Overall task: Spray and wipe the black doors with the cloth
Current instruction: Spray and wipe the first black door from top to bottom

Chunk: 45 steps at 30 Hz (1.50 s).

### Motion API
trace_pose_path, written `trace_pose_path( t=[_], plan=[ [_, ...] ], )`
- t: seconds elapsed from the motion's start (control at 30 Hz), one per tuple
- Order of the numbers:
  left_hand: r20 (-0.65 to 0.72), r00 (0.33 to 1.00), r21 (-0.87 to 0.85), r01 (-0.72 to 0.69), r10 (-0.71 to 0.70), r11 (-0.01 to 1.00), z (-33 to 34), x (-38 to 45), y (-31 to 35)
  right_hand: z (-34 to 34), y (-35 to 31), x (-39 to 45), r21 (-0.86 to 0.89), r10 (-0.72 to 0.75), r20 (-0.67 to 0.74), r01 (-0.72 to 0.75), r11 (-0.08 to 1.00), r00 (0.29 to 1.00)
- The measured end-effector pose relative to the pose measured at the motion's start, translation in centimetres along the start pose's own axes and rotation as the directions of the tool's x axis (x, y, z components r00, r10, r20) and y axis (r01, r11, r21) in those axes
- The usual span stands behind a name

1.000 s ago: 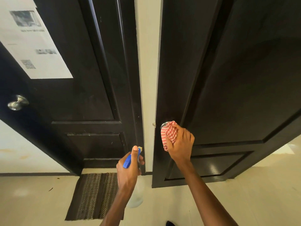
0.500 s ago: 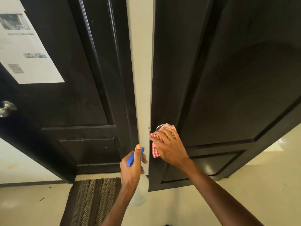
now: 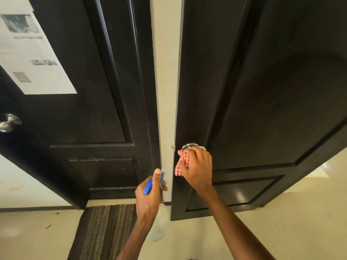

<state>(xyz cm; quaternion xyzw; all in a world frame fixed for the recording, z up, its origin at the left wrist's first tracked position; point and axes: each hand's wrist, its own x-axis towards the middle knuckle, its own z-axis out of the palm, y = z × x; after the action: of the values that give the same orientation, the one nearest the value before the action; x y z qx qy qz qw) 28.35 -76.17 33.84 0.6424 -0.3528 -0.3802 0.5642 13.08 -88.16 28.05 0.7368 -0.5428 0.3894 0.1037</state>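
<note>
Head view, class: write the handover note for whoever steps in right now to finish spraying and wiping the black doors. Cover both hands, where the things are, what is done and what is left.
Left hand: grips the clear plastic spray bottle with the blue trigger head, held low between the two doors.
Right hand: holds the red-and-white checked cloth against the round silver knob of the right black panelled door.
Done: cannot tell how much of either door has been wiped.
Left: finish the knob, then the right door's panels; the left black door, with its white paper notice and silver knob, is not being touched.
</note>
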Motion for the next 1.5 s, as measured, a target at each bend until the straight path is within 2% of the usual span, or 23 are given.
trace_pose_path(
  t=[0.1, 0.2, 0.3, 0.4, 0.5, 0.57, 0.63, 0.67, 0.7, 0.73, 0.77, 0.9, 1.07, 1.13, 1.2, 1.23, 1.27, 1.3, 1.33, 1.37, 1.4, 1.43, 1.5],
  plan=[
    [-0.006, 1.000, 0.017, 0.002, -0.001, 1.000, 0.1, 0.2, -0.1, -0.4, 1.1, 0.6, -0.142, -0.430, 0.119, 0.444, 0.885, 0.895],
    [-0.001, 1.000, 0.011, 0.006, -0.006, 1.000, 0.1, 0.3, 0.0, -0.4, 2.1, 0.7, -0.187, -0.560, 0.179, 0.586, 0.788, 0.809],
    [0.004, 1.000, 0.009, 0.011, -0.011, 1.000, 0.1, 0.2, 0.1, -0.4, 2.7, 0.1, -0.118, -0.437, 0.074, 0.443, 0.889, 0.896],
    [0.001, 1.000, 0.019, 0.013, -0.013, 1.000, -0.1, 0.0, 0.0, 0.7, 2.0, -1.1, -0.028, -0.118, 0.006, 0.119, 0.993, 0.993],
    [-0.008, 1.000, 0.023, 0.013, -0.012, 1.000, -0.4, -0.3, -0.1, 1.8, 0.2, -1.6, 0.165, 0.265, -0.031, -0.257, 0.952, 0.964],
    [-0.014, 1.000, 0.021, 0.016, -0.016, 1.000, -0.5, -0.5, -0.1, 1.9, -1.2, -1.4, 0.372, 0.505, 0.023, -0.477, 0.796, 0.863],
    [-0.011, 1.000, 0.016, 0.022, -0.022, 1.000, -0.6, -0.6, 0.0, 1.1, -2.7, -0.4, 0.574, 0.703, 0.140, -0.636, 0.515, 0.697],
    [-0.005, 1.000, 0.016, 0.027, -0.027, 1.000, -0.6, -0.7, 0.1, 0.8, -3.2, 0.4, 0.691, 0.790, 0.240, -0.671, 0.270, 0.565],
    [0.004, 1.000, 0.015, 0.026, -0.026, 1.000, -0.6, -0.7, 0.2, 0.5, -3.5, 1.1, 0.768, 0.817, 0.408, -0.636, -0.067, 0.407],
    [0.011, 1.000, 0.014, 0.021, -0.021, 1.000, -0.5, -0.7, 0.3, 0.1, -4.1, 1.6, 0.762, 0.761, 0.572, -0.542, -0.355, 0.306],
    [0.015, 1.000, 0.015, 0.014, -0.015, 1.000, -0.5, -0.6, 0.5, 0.0, -4.5, 1.7, 0.713, 0.689, 0.675, -0.475, -0.517, 0.263],
    [0.029, 1.000, 0.028, -0.010, 0.009, 1.000, -0.5, -0.2, 1.1, 0.3, -5.8, 0.1, 0.598, 0.563, 0.797, -0.418, -0.684, 0.219],
    [0.031, 1.000, 0.057, 0.001, -0.002, 0.998, -0.3, -0.4, 1.2, -1.6, -4.1, 1.5, 0.585, 0.538, 0.811, -0.284, -0.760, 0.232],
    [0.029, 1.000, 0.055, 0.001, -0.003, 0.998, -0.2, -0.6, 1.1, -2.3, -3.5, 2.1, 0.592, 0.535, 0.806, -0.297, -0.750, 0.255],
    [0.029, 1.000, 0.054, 0.004, -0.005, 0.999, -0.1, -1.0, 1.0, -2.7, -4.0, 1.9, 0.658, 0.597, 0.752, -0.369, -0.657, 0.278],
    [0.028, 1.000, 0.051, 0.003, -0.004, 0.999, -0.1, -1.1, 0.9, -2.5, -4.3, 1.7, 0.735, 0.670, 0.668, -0.430, -0.525, 0.323],
    [0.027, 1.000, 0.051, 0.000, -0.001, 0.999, 0.0, -1.2, 0.9, -2.2, -4.5, 1.4, 0.800, 0.747, 0.539, -0.513, -0.310, 0.389],
    [0.027, 1.000, 0.051, -0.004, 0.003, 0.999, 0.0, -1.3, 0.9, -1.5, -4.3, 0.9, 0.803, 0.783, 0.350, -0.595, 0.032, 0.515],
    [0.030, 1.000, 0.050, -0.008, 0.007, 0.999, 0.1, -1.4, 0.9, -0.7, -3.7, 0.3, 0.669, 0.696, 0.148, -0.590, 0.453, 0.702],
    [0.035, 0.999, 0.048, -0.012, 0.010, 0.999, 0.1, -1.4, 0.8, 0.2, -2.8, 0.0, 0.424, 0.484, 0.025, -0.448, 0.787, 0.875],
    [0.038, 0.999, 0.049, -0.014, 0.012, 0.999, 0.2, -1.4, 0.8, 0.5, -2.0, -0.1, 0.178, 0.237, -0.026, -0.229, 0.957, 0.971],
    [0.039, 0.999, 0.053, -0.012, 0.010, 0.999, 0.3, -1.3, 0.7, 0.6, -1.3, -0.1, 0.015, 0.018, -0.005, -0.018, 1.000, 1.000],
    [0.045, 0.999, 0.062, -0.009, 0.006, 0.998, 0.6, -1.2, 0.8, 0.0, -0.4, -0.2, -0.138, -0.256, 0.122, 0.271, 0.953, 0.959]
  ],
)
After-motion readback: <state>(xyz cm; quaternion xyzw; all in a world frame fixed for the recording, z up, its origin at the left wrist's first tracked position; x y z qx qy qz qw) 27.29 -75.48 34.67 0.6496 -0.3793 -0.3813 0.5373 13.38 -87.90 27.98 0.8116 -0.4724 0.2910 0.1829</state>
